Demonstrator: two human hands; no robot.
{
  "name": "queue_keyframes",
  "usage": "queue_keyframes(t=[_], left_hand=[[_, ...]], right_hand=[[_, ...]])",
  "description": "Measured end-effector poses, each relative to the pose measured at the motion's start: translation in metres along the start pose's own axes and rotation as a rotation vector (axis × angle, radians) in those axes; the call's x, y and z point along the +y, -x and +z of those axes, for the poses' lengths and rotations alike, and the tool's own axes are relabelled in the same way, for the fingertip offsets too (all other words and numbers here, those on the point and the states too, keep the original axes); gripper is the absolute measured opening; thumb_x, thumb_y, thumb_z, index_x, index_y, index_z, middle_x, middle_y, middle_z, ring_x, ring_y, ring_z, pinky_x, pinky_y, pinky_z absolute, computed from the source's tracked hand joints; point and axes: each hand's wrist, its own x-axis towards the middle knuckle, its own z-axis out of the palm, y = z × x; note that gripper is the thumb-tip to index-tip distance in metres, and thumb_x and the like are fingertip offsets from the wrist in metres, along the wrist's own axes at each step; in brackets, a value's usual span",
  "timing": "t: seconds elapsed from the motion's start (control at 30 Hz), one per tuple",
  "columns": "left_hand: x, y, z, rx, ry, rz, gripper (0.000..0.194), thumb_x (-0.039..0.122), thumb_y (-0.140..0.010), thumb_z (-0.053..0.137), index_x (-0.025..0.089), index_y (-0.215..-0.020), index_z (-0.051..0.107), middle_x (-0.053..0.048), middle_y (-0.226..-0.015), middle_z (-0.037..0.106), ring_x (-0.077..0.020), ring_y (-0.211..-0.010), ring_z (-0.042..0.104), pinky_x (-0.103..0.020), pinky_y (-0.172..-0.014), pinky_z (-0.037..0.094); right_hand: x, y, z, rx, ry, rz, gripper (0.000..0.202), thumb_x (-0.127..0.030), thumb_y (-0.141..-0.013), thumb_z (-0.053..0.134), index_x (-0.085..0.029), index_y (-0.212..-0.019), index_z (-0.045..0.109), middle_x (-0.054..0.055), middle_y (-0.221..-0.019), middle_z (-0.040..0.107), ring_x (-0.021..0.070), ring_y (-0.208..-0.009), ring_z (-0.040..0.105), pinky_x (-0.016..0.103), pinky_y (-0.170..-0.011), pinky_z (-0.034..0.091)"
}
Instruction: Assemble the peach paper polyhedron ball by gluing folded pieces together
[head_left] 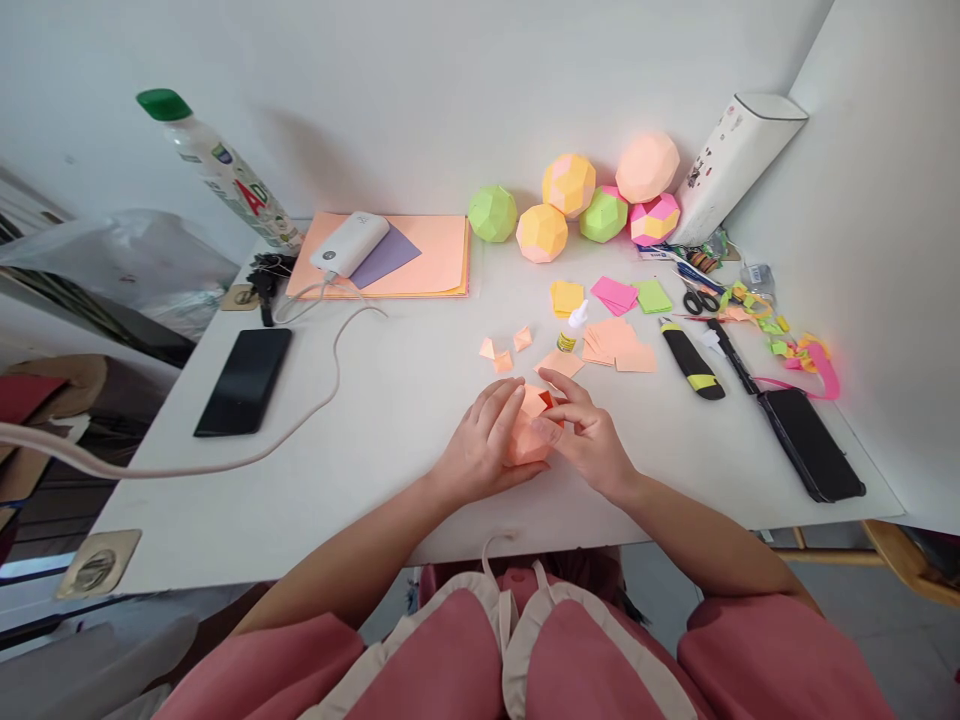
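A partly open ball of folded peach paper (527,440) sits between my two hands near the front of the table. My left hand (484,440) is wrapped round its left side, thumb underneath. On the right side, the fingers and thumb of my right hand (592,435) pinch its edge beside a darker orange opening. Just beyond lie a few small folded peach pieces (503,361) and a single peach sheet (561,363). A small glue bottle (573,327) with a white tip stands behind that sheet, beside a spread stack of peach paper (619,345).
Finished paper balls (568,186) rest against the back wall. Pink slips (614,295), a cutter (691,360), scissors (701,300) and a black case (811,443) lie to the right. Leftward are a phone (244,382), a power bank (350,244) with its cable, and a spray bottle (225,175).
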Motion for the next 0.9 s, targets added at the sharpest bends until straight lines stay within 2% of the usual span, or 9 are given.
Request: queue_keyframes(t=[0.17, 0.4, 0.63, 0.77, 0.9], left_hand=[[0.0019, 0.0009, 0.0, 0.013, 0.027, -0.014, 0.103, 0.055, -0.082, 0.066, 0.017, -0.155, 0.003, -0.026, -0.141, 0.043, -0.0381, -0.131, 0.044, -0.057, -0.1, 0.047], [0.0016, 0.0005, -0.0006, 0.019, 0.084, -0.02, 0.104, 0.053, -0.08, 0.07, 0.015, -0.154, 0.006, -0.028, -0.141, 0.04, -0.0383, -0.132, 0.043, -0.057, -0.1, 0.048], [0.0017, 0.0005, -0.0027, -0.002, 0.067, -0.036, 0.097, 0.054, -0.084, 0.064, 0.019, -0.153, 0.006, -0.026, -0.138, 0.042, -0.0374, -0.129, 0.046, -0.058, -0.098, 0.049], [0.0019, 0.0, -0.0029, 0.006, 0.075, -0.035, 0.096, 0.053, -0.084, 0.065, 0.015, -0.153, 0.01, -0.026, -0.136, 0.044, -0.0366, -0.129, 0.046, -0.056, -0.1, 0.049], [0.0021, 0.0004, -0.0032, 0.0, 0.094, -0.059, 0.095, 0.053, -0.084, 0.066, 0.015, -0.153, 0.012, -0.026, -0.137, 0.044, -0.0365, -0.129, 0.046, -0.055, -0.1, 0.049]], right_hand=[[0.0001, 0.0007, 0.0007, 0.004, -0.079, 0.089, 0.023, -0.049, -0.076, 0.074, -0.027, -0.07, 0.075, 0.0, -0.147, 0.047, 0.0282, -0.137, 0.043, 0.047, -0.114, 0.037], [0.0048, -0.001, 0.0008, 0.027, -0.17, 0.111, 0.016, -0.042, -0.076, 0.074, -0.026, -0.07, 0.075, 0.001, -0.142, 0.05, 0.0255, -0.134, 0.045, 0.041, -0.107, 0.045], [0.004, -0.0026, 0.0012, 0.033, -0.203, 0.164, 0.026, -0.051, -0.074, 0.074, -0.025, -0.068, 0.073, 0.003, -0.138, 0.054, 0.0266, -0.129, 0.05, 0.041, -0.103, 0.048], [0.004, -0.0029, 0.0015, 0.023, -0.173, 0.16, 0.035, -0.055, -0.078, 0.069, -0.023, -0.065, 0.071, 0.004, -0.137, 0.055, 0.0269, -0.131, 0.048, 0.041, -0.106, 0.045], [0.0034, -0.0032, 0.0013, 0.0, -0.142, 0.151, 0.04, -0.06, -0.083, 0.06, -0.023, -0.071, 0.071, 0.004, -0.139, 0.054, 0.0257, -0.134, 0.045, 0.042, -0.109, 0.041]])
